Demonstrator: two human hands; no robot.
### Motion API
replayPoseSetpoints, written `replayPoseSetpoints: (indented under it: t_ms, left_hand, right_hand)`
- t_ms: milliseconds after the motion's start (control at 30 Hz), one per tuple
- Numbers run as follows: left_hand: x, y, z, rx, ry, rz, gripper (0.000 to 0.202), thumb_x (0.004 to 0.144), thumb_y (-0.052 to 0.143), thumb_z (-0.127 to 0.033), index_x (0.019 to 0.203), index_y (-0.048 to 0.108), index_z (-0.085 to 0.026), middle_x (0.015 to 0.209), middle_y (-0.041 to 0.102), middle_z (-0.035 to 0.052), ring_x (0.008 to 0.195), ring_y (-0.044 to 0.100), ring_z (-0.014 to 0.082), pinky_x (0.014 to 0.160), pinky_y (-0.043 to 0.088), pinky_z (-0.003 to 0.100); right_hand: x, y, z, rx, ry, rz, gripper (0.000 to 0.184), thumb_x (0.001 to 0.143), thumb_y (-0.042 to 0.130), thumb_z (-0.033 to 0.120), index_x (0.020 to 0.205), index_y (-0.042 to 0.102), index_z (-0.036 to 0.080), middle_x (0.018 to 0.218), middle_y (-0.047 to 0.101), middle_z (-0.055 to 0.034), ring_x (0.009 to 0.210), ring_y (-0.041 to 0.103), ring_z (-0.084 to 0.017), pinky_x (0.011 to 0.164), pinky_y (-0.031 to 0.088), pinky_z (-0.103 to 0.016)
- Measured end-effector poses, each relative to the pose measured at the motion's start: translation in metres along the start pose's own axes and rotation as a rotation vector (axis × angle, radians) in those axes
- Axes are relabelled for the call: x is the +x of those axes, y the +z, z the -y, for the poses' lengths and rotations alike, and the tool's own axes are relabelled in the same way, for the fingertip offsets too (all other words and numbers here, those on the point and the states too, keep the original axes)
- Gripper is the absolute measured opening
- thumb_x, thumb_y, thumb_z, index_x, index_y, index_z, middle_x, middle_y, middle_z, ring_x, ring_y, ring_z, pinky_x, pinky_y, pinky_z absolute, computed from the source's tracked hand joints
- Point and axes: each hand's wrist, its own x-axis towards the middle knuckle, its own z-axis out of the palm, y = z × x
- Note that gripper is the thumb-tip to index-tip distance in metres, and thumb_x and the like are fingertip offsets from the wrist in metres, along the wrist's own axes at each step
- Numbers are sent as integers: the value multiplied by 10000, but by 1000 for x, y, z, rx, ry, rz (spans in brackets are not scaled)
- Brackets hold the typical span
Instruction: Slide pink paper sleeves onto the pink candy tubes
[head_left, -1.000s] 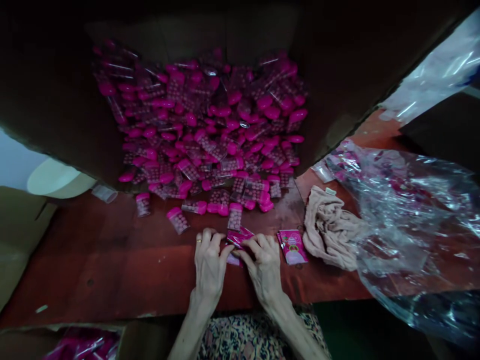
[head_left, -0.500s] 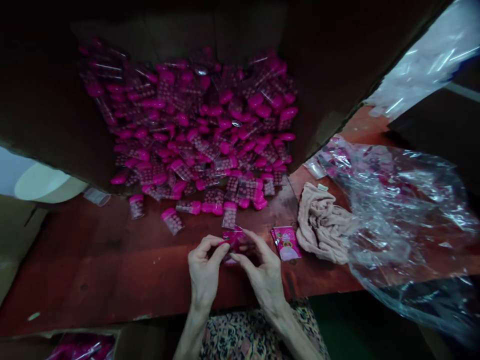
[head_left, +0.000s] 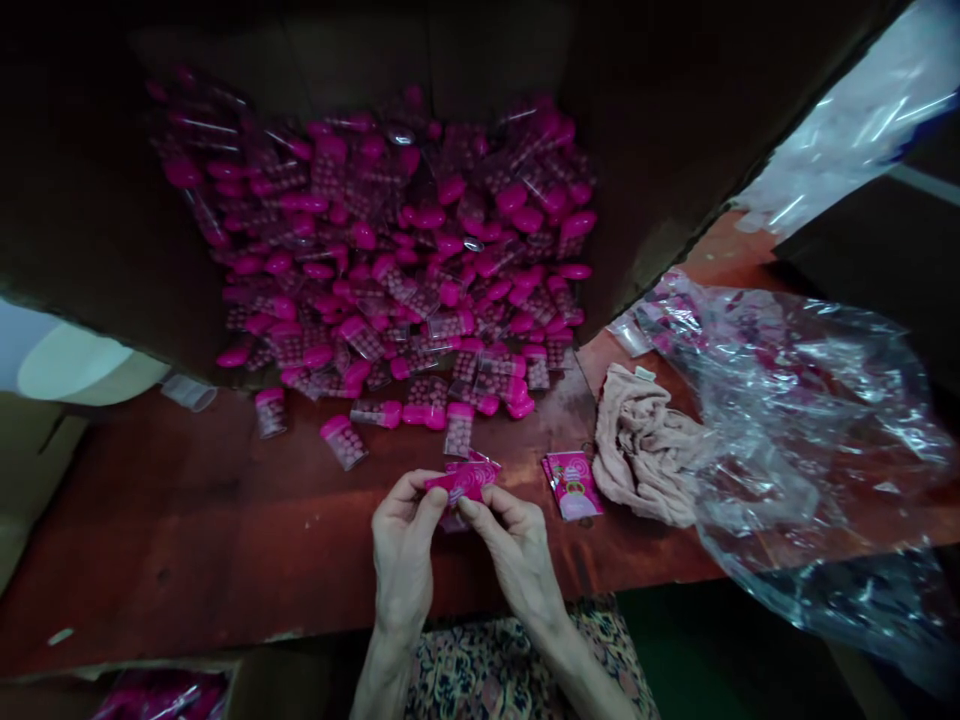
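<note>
**Q:** What do you have at the fingers?

**A:** I see the left hand (head_left: pixel 401 545) and right hand (head_left: pixel 517 560) close together, their fingers (head_left: pixel 411 497) narrow, pinching a pink sachet (head_left: pixel 465 481) from either end.

**Q:** Anything under it?

**A:** I can make out a pink piece (head_left: pixel 453 521) just below, between the hands. It's partly hidden, so I can't tell what it is.

**Q:** And nearby?

**A:** Just above the sachet I have a tube (head_left: pixel 458 430) with a pink cap, lying on the red tabletop (head_left: pixel 187 500). Another sachet (head_left: pixel 572 485) lies to the right of the hands.

**Q:** Further out?

**A:** Beyond the tube, I see a big heap (head_left: pixel 375 270) of the same tubes against a dark cardboard flap (head_left: pixel 112 200). To the right there's a crumpled beige cloth (head_left: pixel 645 445) touching a clear plastic bag (head_left: pixel 795 430). At the bottom left, a box (head_left: pixel 157 695) holds more pink items.
</note>
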Motion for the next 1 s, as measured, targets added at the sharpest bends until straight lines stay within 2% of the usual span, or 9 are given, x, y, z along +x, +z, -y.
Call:
replayPoseSetpoints:
  t_ms: [100,167,333,500,600,733,833,900,1000]
  left_hand:
    - [0,2,-6,-86,-88,109,295,598,780,-272,858,707,-154,814,711,56,747,627,152,708,485,244]
    - [0,4,-8,-106,-116,122,254,584,789,-259,804,721,-151,760,707,44,714,617,133,696,481,226]
    - [2,10,-8,-181,-152,-31,160,537,807,-213,648,711,-148,618,675,0,571,566,77,598,461,182]
    - [5,7,-6,-242,-200,-163,243,437,834,-192,625,693,-129,601,678,10,543,584,99,579,484,221]
    - [6,4,-8,-265,-243,-160,246,413,837,-188,572,660,-127,541,642,-7,493,561,94,523,473,217]
    - [8,3,-9,-311,-285,-112,246,454,835,-236,583,655,-129,540,636,-12,477,547,82,495,462,202]
    - [11,1,-11,-349,-294,-104,233,508,822,-237,651,683,-117,608,676,16,532,579,86,536,472,192]
    - [12,-1,-13,-343,-274,-131,231,513,819,-220,676,690,-119,622,685,23,545,591,97,536,473,197]
    - [13,-3,-14,-353,-240,-177,227,482,829,-195,641,682,-130,587,669,1,521,579,90,518,465,190]
  right_hand:
    - [2,0,0,-59,-75,-39,254,803,573,304,590,586,166,578,522,22,571,468,-119,550,391,-217]
    - [3,-1,0,-102,-132,-44,218,793,580,278,601,599,178,602,535,10,610,484,-137,587,402,-234]
    - [2,-1,3,-203,-241,-10,179,806,564,234,644,628,197,640,580,-15,643,516,-166,629,428,-267]
    - [0,3,6,-211,-185,74,162,838,540,241,725,640,182,689,607,-13,628,545,-144,593,438,-235]
    - [1,6,9,-253,-179,72,227,847,532,256,652,611,173,609,566,8,571,519,-126,548,411,-220]
    - [4,8,15,-327,-291,79,340,882,462,260,574,578,175,556,542,9,532,508,-121,514,385,-222]
    - [8,8,19,-320,-240,54,195,838,531,300,768,657,169,677,643,-22,608,578,-146,533,430,-228]
    - [9,9,19,-309,-153,36,209,746,645,305,896,667,162,765,685,-36,657,608,-162,561,457,-237]
    - [10,12,17,-280,-82,59,145,713,679,282,783,683,156,654,665,-3,572,578,-142,527,438,-228]
